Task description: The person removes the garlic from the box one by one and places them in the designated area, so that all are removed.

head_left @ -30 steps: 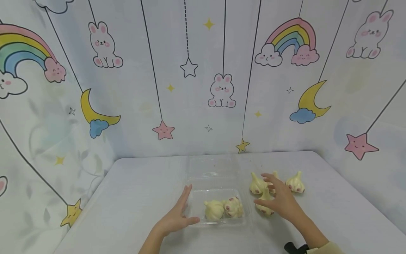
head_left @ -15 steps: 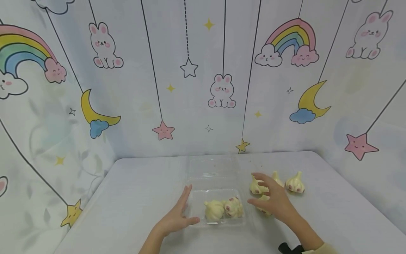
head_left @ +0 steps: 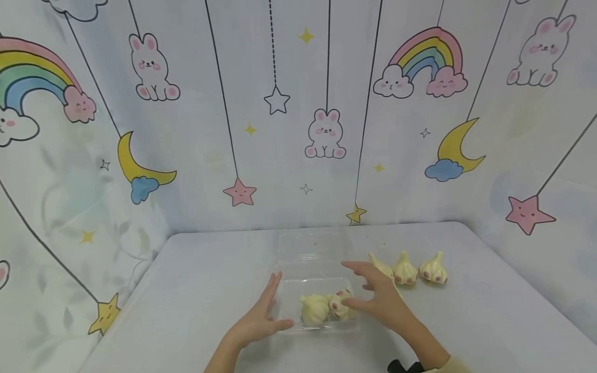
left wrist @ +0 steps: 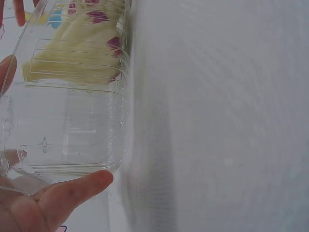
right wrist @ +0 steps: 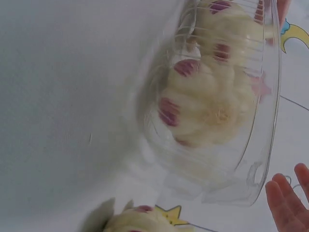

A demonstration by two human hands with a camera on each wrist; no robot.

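A clear plastic clamshell box [head_left: 286, 303] lies with its lid [head_left: 312, 246] folded back. Inside it sit two pale garlic bulbs, a left one [head_left: 314, 310] and a right one [head_left: 339, 305]. My left hand [head_left: 258, 324] rests at the box's left end, fingers straight; in the left wrist view its thumb [left wrist: 79, 191] touches the near corner. Over the right end my right hand [head_left: 380, 300] is spread with nothing in its grasp, its thumb partly covering the right bulb. The right wrist view shows its fingers [right wrist: 287, 198] apart from the box wall [right wrist: 273, 140].
Right of the box, more garlic bulbs stand on the white table: a middle one [head_left: 404, 269], a right one [head_left: 434, 268] and one [head_left: 381, 267] partly behind my right hand. A patterned cloth [head_left: 196, 129] hangs behind. A black object [head_left: 404, 367] shows at my right sleeve.
My right hand has moved left, from above the loose bulbs to the box's right end. It now covers most of the nearest loose bulb. The left hand and the box stay put.
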